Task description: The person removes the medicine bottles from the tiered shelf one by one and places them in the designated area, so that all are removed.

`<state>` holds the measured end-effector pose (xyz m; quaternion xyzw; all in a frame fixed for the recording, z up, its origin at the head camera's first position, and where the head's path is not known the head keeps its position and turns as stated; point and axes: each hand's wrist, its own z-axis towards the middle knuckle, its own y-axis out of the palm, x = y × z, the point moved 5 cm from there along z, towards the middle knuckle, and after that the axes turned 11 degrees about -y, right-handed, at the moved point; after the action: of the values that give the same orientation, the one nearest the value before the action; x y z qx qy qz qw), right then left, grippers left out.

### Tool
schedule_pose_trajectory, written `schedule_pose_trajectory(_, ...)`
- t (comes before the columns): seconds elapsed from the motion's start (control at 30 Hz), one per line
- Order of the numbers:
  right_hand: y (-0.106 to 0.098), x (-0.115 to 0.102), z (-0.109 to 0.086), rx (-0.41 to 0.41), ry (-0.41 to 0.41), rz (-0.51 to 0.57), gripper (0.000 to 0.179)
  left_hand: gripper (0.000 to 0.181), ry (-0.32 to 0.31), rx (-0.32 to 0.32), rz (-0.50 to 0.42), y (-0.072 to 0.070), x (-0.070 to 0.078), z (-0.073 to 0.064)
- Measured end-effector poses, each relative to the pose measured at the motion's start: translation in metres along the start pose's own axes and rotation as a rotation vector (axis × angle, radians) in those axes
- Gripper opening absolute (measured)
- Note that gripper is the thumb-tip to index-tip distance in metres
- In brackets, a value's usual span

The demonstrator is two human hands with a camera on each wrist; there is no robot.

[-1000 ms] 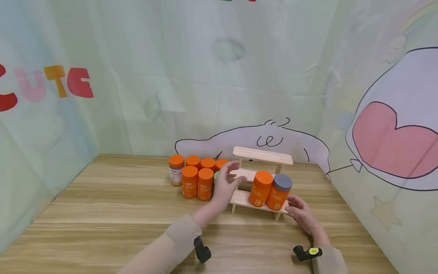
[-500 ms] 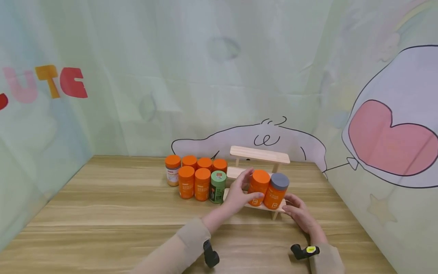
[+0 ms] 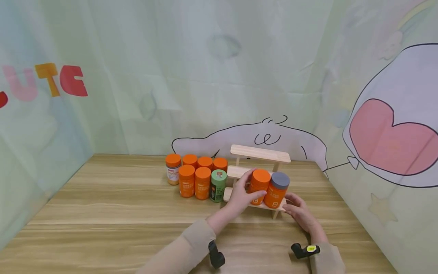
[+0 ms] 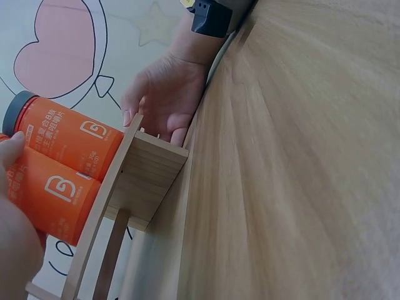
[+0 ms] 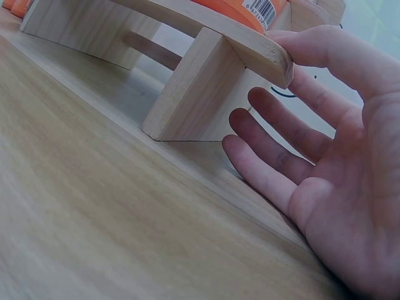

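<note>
A small three-tier wooden shelf rack (image 3: 260, 153) stands on the table. On its lowest tier are two upright orange jars side by side. My left hand (image 3: 238, 198) grips the orange-lidded jar (image 3: 261, 178), thumb across its front and fingers around its left side. Touching it on the right is the grey-lidded jar (image 3: 275, 195), its lid also visible in the left wrist view. My right hand (image 3: 302, 216) holds the right end of the lowest tier; in the right wrist view its thumb and index finger pinch the board (image 5: 265, 53), the other fingers loosely curled beside the support.
Left of the rack, several jars stand in two rows: orange ones (image 3: 186, 182), a green one (image 3: 218, 186) and a pale-bodied one with an orange lid (image 3: 173, 170). A printed curtain (image 3: 137, 95) hangs behind the wooden table (image 3: 113, 220).
My left hand has moved right, from in front of the green jar to the orange-lidded jar, and closed around it. My right hand stays at the rack's end.
</note>
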<state>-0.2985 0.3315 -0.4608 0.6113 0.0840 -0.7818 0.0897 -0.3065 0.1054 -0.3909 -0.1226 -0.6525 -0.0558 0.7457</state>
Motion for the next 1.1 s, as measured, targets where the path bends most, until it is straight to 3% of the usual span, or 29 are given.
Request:
schedule_pose_trajectory(0.2, -0.001, 0.000, 0.000, 0.000, 0.004, -0.011, 0.036, 0.070, -0.001, 0.046, -0.004, -0.002, 0.001, 0.000)
schedule_pose_trajectory(0.57, -0.002, 0.001, 0.001, -0.007, 0.005, -0.008, 0.036, 0.068, 0.005, 0.073, -0.021, -0.012, 0.002, 0.000)
schedule_pose_trajectory(0.93, 0.000, 0.002, 0.001, -0.028, -0.007, -0.002, 0.036, 0.068, 0.091, 0.117, 0.006, -0.041, 0.014, -0.014)
schedule_pose_trajectory(1.1, 0.000, 0.001, 0.001, -0.032, -0.027, 0.013, 0.037, 0.068, 0.169, 0.158, 0.030, -0.058, 0.016, -0.018)
